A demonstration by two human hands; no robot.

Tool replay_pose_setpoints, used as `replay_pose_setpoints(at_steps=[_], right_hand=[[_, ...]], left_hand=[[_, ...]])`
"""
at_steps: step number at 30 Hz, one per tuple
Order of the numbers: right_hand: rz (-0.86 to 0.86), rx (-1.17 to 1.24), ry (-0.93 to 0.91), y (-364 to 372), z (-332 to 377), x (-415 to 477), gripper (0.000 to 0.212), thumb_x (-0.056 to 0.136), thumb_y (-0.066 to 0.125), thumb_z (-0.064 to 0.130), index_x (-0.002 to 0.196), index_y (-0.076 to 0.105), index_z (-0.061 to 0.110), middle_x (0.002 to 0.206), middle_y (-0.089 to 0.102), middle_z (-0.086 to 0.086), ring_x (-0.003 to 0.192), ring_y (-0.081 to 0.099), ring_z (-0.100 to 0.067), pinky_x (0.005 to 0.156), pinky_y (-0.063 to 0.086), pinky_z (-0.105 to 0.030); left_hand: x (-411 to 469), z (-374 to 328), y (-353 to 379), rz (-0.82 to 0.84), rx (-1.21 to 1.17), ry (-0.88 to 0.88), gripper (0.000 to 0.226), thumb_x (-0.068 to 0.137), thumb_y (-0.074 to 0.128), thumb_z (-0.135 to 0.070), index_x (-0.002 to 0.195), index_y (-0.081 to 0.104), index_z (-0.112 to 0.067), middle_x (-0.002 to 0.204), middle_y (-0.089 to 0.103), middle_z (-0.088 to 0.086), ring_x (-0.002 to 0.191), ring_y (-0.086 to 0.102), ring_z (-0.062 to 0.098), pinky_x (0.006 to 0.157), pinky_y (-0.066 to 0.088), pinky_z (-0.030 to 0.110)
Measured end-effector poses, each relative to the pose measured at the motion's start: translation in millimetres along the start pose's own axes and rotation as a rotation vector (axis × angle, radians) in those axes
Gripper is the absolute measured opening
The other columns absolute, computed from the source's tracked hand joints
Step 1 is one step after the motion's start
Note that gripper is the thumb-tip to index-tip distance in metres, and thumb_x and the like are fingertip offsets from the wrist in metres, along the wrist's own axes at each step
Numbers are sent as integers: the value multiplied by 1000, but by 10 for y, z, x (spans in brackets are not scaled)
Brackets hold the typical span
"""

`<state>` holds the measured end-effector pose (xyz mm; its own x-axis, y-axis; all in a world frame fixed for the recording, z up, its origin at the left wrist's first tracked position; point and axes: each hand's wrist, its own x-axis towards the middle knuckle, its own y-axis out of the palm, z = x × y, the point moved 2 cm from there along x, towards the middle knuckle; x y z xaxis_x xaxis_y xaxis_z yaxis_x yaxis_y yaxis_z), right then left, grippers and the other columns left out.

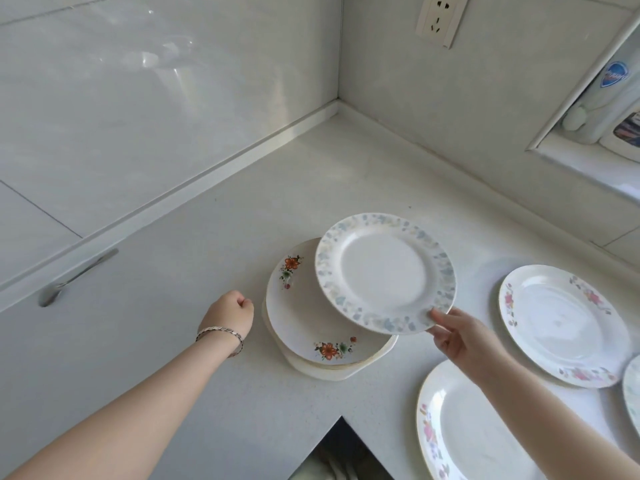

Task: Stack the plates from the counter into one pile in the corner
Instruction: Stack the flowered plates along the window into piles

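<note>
One view, the head camera, covers the scene. The right hand pinches the near rim of the blue-rimmed plate, thumb on top and the other fingers beneath. This plate is held clear of the worktop, slightly tilted, above the right part of the pile. The pile stands on the worktop between the far corner, where the two walls meet, and the near inner corner of the worktop. Its top plate bears orange flowers.

The left hand is clenched into a fist and grasps nothing, just beside the pile's left edge. Whether it touches the worktop cannot be told. A bracelet sits on the left wrist.

Three more plates lie flat toward the worktop's right edge: the far pink-flowered plate, the near pink-flowered plate and the cropped plate, cut off by the frame. A wall socket is mounted above the far corner.
</note>
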<state>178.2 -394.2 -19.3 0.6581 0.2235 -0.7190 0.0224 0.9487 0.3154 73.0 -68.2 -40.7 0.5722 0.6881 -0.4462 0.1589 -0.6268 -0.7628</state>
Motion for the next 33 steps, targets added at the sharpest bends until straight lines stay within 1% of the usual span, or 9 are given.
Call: replay_pose_setpoints(at_steps=[8,11,13,16,18,21,26,29,33], right_hand=[[-8,-200,5,47,-400,-82,16,83,57,-8,89,66,4,68,73,-5,49,65,-10,38,39,-13],[-27,-329,-41,109,-433,-121,15,84,59,-4,91,68,7,74,74,-6,58,67,-13,50,41,-19],[-75,-473,-99,169,-414,-141,11,85,59,0,85,68,7,71,73,-5,58,68,-13,53,43,-21],[-133,-825,-179,278,-372,-138,15,88,59,13,74,63,8,58,69,-3,46,64,-9,47,42,-18],[-138,-1025,-175,337,-364,-107,27,90,55,24,68,58,10,52,65,2,38,60,-6,46,39,-17],[-117,-1208,-117,408,-389,-50,30,90,50,32,69,59,11,52,63,5,42,58,-6,53,42,-21],[-122,-1338,-112,446,-388,-30,38,88,46,35,58,55,15,50,60,5,47,57,-11,69,52,-27],[-102,-1412,-163,426,-390,-65,43,91,42,36,54,54,17,52,59,6,50,58,-11,69,52,-27],[-139,-1284,-188,164,-325,-124,46,94,36,39,60,53,15,56,60,5,50,58,-12,72,52,-29]], left_hand=[[-136,51,26,13,-40,10,23,89,40,-19,67,48,-17,85,72,15,81,69,34,81,56,40],[-148,53,-1,-5,-35,17,24,89,41,-19,65,46,-19,83,72,14,81,69,34,78,54,38],[-149,55,-10,-6,-37,23,24,89,41,-19,66,47,-19,83,72,14,80,69,34,78,54,37],[-156,52,-13,-4,-34,28,20,89,41,-19,71,50,-18,83,72,14,80,69,33,78,54,37],[-159,46,-14,-5,-41,31,21,88,41,-18,69,49,-18,83,72,15,79,69,34,77,54,38],[-177,29,-34,-8,-60,36,24,89,41,-18,65,47,-20,82,71,16,80,69,35,77,54,38],[-242,-32,-61,-21,-32,78,26,90,42,-18,64,46,-20,67,66,6,79,69,34,74,52,35],[-320,-133,-43,-27,15,153,22,90,42,-20,72,53,-15,74,70,12,76,68,35,71,53,37],[-601,-491,84,3,45,323,20,91,45,-19,73,53,-15,69,66,11,67,58,33,58,41,30]])
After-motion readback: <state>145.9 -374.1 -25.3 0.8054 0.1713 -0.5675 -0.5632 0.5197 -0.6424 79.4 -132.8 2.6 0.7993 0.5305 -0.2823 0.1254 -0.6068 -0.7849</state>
